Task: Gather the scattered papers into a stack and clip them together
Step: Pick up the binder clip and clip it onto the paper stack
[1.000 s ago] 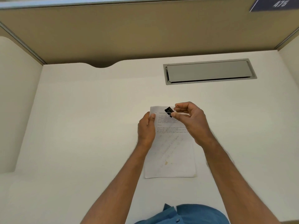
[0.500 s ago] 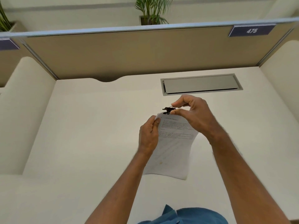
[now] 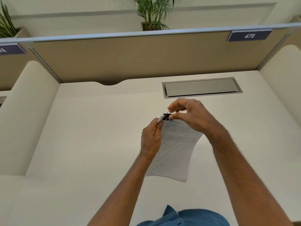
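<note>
Clip's going on the top corner, and this is where we could fumble it

Our left hand [image 3: 152,138] pinches the paper stack [image 3: 175,149] by its upper left edge, lifted off the desk [image 3: 97,128], while our right hand [image 3: 189,115] squeezes the wire levers of the black binder clip [image 3: 167,116] sitting right at the top edge. We can't tell if it bites every sheet. If the levers slip, it may snap shut crooked, and with the far corner sagging, loose sheets might slide out of line.
</note>
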